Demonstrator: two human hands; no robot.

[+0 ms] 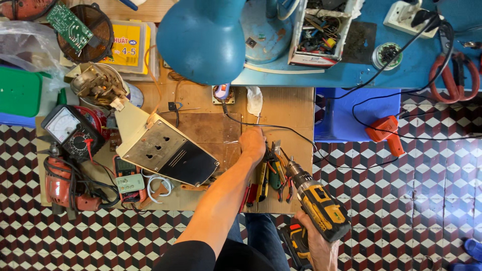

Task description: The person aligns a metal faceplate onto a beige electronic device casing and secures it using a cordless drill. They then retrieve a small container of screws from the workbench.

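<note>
My left hand (252, 143) reaches out over the wooden work board (286, 108), back up and fingers curled down. It rests next to a black cable (281, 128) and just above a cluster of pliers and cutters (273, 173). What lies under its fingers is hidden. My right hand (317, 244), near the board's front edge, grips a yellow and black cordless drill (321, 200). The drill's chuck points up-left toward the pliers. A beige appliance housing (160, 148) with a dark panel lies left of my left forearm.
A blue desk lamp (203, 37) hangs over the board's far side, with a soldering iron (222, 93) below it. An analogue meter (65, 128), a red electric drill (63, 183) and a small digital meter (128, 178) sit left. A blue stool (346, 118) and a red hot-air tool (386, 131) stand right.
</note>
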